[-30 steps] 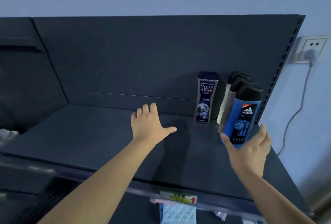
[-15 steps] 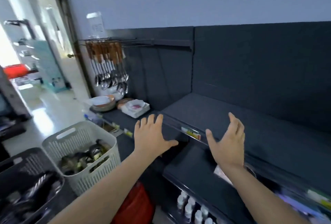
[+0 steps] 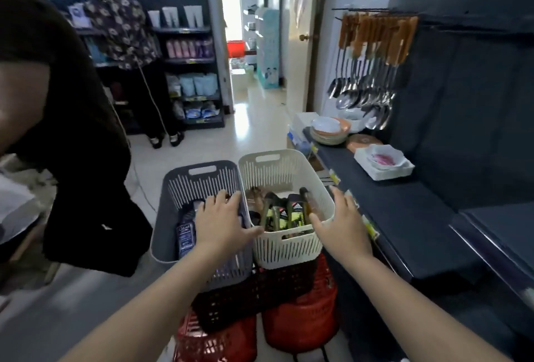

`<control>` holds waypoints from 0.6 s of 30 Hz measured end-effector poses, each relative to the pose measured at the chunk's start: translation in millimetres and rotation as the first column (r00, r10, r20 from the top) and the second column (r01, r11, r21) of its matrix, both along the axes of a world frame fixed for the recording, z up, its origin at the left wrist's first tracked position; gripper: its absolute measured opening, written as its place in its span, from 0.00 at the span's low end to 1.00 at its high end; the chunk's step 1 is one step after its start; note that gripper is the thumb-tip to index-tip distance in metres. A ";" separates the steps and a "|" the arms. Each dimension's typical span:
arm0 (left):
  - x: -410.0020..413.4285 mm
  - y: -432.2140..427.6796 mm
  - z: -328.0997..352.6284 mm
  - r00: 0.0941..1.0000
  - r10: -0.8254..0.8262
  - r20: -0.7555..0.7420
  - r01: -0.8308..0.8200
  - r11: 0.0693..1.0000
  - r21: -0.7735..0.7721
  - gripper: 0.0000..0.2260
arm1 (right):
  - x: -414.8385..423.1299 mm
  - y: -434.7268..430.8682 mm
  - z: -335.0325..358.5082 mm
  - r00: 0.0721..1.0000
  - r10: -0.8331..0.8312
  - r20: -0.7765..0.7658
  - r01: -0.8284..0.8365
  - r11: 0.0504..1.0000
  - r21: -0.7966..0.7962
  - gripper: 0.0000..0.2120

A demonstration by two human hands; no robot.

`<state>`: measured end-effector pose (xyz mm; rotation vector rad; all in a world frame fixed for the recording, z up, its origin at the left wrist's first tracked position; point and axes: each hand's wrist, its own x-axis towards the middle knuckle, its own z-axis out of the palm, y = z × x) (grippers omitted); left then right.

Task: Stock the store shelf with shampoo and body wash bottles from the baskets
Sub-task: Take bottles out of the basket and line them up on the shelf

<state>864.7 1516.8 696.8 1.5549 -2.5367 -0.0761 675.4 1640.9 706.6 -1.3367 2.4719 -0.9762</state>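
Left hand (image 3: 222, 224): fingers straight and spread wide, holding nothing, palm down over the grey basket (image 3: 176, 188). A dark Clear bottle (image 3: 185, 236) lies in that basket, just left of these fingers. Right hand (image 3: 344, 224): fingers spread wide, holding nothing, at the right rim of the white basket (image 3: 284, 249); contact with the rim cannot be determined. The bottles (image 3: 284, 214) in the white basket sit between the left thumb and the right fingers. The dark shelf (image 3: 404, 217) lies just right of the right fingers.
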 end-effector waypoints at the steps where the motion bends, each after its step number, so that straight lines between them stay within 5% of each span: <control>1: 9.6 -9.0 -3.5 0.998 0.063 0.005 -0.063 0.998 0.012 0.43 | 1.1 -17.1 -2.1 0.999 0.048 0.024 -0.048 0.999 0.002 0.33; 8: 47.4 -44.6 -35.3 0.921 0.386 0.052 -0.389 0.914 0.118 0.44 | 26.2 -107.9 -26.2 0.932 0.348 0.096 -0.350 0.937 -0.004 0.29; 18: 73.4 -103.1 -96.2 0.863 0.499 0.073 -0.484 0.779 0.398 0.48 | 91.4 -199.9 -72.4 0.875 0.430 0.224 -0.452 0.891 0.053 0.25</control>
